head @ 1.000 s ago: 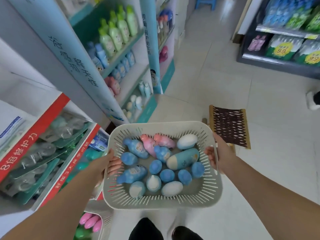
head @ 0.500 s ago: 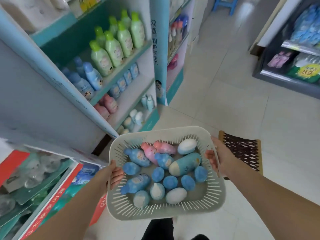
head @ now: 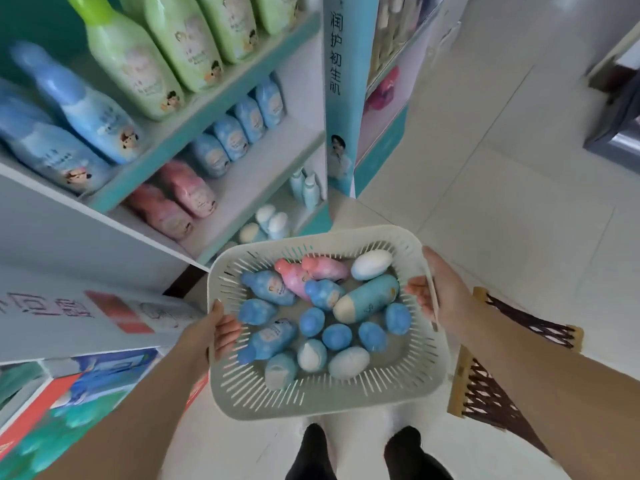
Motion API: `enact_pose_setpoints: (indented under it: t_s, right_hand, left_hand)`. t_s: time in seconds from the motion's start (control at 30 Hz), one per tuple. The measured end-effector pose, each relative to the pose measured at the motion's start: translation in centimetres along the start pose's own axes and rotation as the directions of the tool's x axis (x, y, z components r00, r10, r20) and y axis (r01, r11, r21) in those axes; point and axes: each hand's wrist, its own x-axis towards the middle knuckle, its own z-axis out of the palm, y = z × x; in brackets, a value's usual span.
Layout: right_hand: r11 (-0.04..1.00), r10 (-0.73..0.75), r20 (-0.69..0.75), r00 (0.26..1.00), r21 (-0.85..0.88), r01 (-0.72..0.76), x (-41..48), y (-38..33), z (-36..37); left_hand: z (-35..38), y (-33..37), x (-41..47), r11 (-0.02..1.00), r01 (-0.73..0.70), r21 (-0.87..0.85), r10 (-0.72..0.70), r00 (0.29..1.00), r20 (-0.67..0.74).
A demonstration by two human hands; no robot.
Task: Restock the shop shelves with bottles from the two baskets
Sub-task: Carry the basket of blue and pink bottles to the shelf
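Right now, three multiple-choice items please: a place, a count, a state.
1. Where do the pink plastic bottles on the shelving stand?
A. on the floor
B. one shelf below the green-capped bottles, beside small blue bottles
C. among those green-capped bottles
2. How many pink bottles lie in the pale slotted plastic basket?
A. one
B. two
C. five
3. How is the basket held?
A. left hand and right hand grip opposite rims
B. one hand alone
C. on the floor
1 B: they share the small blue bottles' shelf; 2 B: two pink bodies at its far side; 3 A: each hand curls round a rim.
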Motion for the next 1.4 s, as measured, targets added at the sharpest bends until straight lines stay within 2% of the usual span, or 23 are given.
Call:
enact_pose_setpoints:
  t_s: [0.13,0.37,0.6,0.77,1.0,1.1,1.2,1.33,1.4]
  right_hand:
    - [0.997,0.001,0.008,1.0,-0.078,0.0,5.9,-0.3,0.7]
    - [0.991,0.005,0.012,1.0,-0.134,-0.004,16.0,2.4,2.6]
    - [0.987,-0.016,0.052,0.999,-0.156,0.024,26.9,5.9,6.1]
    - [0.977,-0.037,0.099,0.994,-0.206,0.057,33.4,8.1,8.7]
    - [0.953,-0.127,0.203,0.971,-0.245,0.176,39.5,9.1,12.1]
    - [0.926,-0.134,0.224,0.965,-0.319,0.202,40.6,8.8,13.0]
    - [0.923,-0.149,0.229,0.962,-0.318,0.218,41.7,8.2,13.7]
    - [0.903,-0.173,0.217,0.961,-0.354,0.243,42.2,7.3,14.8]
    - [0.897,-0.187,0.219,0.958,-0.36,0.257,42.4,6.9,15.8]
  left_hand:
    - [1.1,-2.8,5.0,0.999,0.025,-0.036,-0.028,0.997,-0.066]
    - [2.0,-8.1,14.1,0.989,0.098,-0.108,-0.105,0.993,-0.058]
    - [1.1,-13.5,23.6,0.979,0.078,-0.187,-0.101,0.988,-0.118]
    - [0.4,-16.3,29.3,0.986,0.011,-0.168,-0.047,0.976,-0.214]
    - [-0.7,-18.9,34.0,0.982,-0.03,-0.187,-0.01,0.978,-0.209]
    - [-0.9,-19.8,34.9,0.976,-0.023,-0.217,-0.017,0.983,-0.182]
    - [-1.0,-20.0,35.2,0.973,-0.018,-0.232,-0.02,0.987,-0.16]
    - [-1.8,-19.6,35.1,0.994,0.031,-0.109,-0.039,0.996,-0.078]
    - [-2.4,-18.9,35.3,0.999,0.015,-0.034,-0.018,0.994,-0.105]
